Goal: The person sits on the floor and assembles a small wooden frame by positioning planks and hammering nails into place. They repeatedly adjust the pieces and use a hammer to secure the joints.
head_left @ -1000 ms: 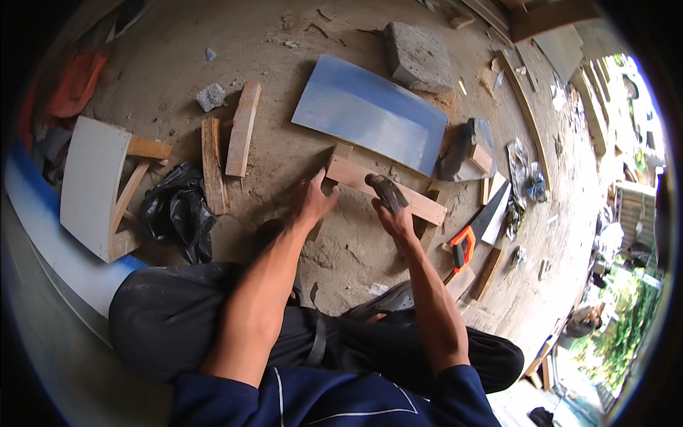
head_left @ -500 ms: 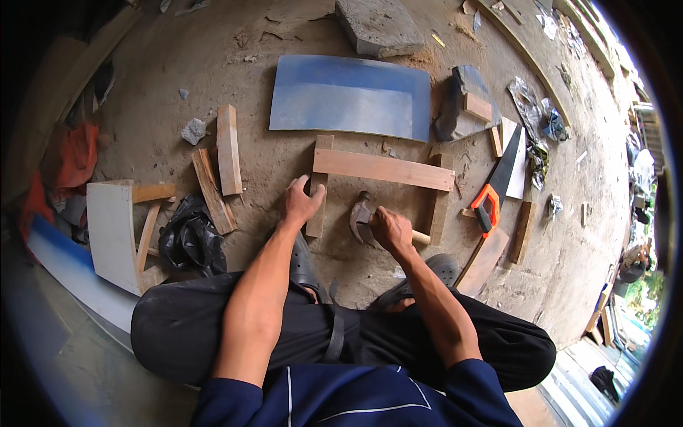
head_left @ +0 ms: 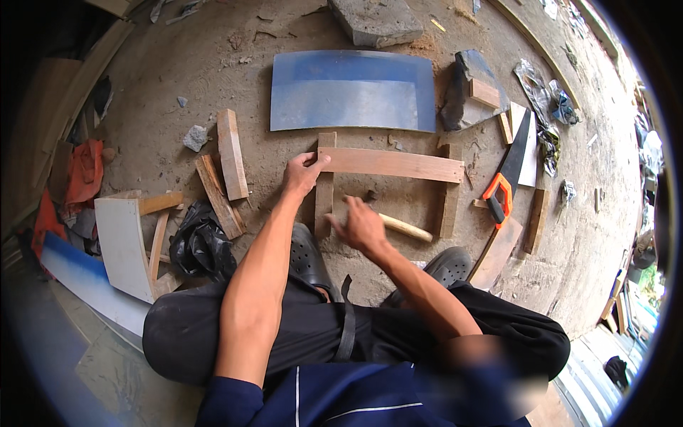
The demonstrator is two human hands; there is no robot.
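Observation:
A pale wooden plank [head_left: 391, 164] lies across two shorter wood pieces, a left batten [head_left: 324, 196] and a right batten [head_left: 449, 203]. At the plank's left end, the thumb and fingers of my left hand [head_left: 302, 176] are closed on its corner, over the left batten. My right hand [head_left: 361, 226] is open between the battens, thumb and fingers apart, with nothing in it. Beside it a hammer [head_left: 405, 228] rests on the ground, wooden handle toward the right batten; my hand partly hides its head.
Beyond the plank lies a blue-and-grey sheet [head_left: 352, 107]. To the right are a handsaw [head_left: 514, 158] with an orange handle and a stone [head_left: 469, 75] bearing a wood block. On the left are wood offcuts [head_left: 230, 153], a black plastic bag [head_left: 201, 242] and a white-sided wooden frame [head_left: 124, 238].
My right hand has let go of the hammer, which now lies on the ground, and moved left. My left hand has gone up from the left batten to the plank's end.

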